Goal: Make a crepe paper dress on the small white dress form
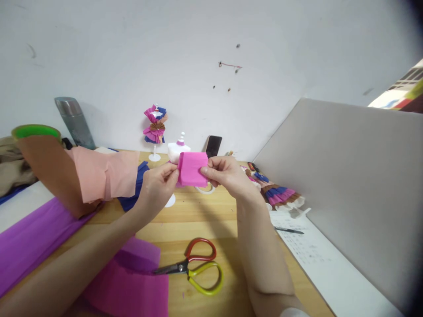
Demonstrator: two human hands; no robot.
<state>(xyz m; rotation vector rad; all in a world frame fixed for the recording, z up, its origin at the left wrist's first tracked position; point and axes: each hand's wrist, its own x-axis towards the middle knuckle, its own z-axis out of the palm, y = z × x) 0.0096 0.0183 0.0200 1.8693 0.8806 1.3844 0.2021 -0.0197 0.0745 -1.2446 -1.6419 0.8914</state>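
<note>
Centre frame: left hand (pixel 157 181) and right hand (pixel 225 173) pinch opposite edges of folded pink crepe paper (pixel 192 168), fingertips pressed together, paper held above wooden table (pixel 198 220). Paper hides part of white stand (pixel 177 149) behind. Lower centre: scissors (pixel 193 266), blade tips over magenta sheet (pixel 132 286), sheet cut off by bottom edge.

A pink crepe paper piece (pixel 192 169) is pinched between the left hand (pixel 158 185) and right hand (pixel 226 175) above the worktop (pixel 198 220); scissors (pixel 194 266) are seen lying below, beside purple paper (pixel 132 281).
</note>
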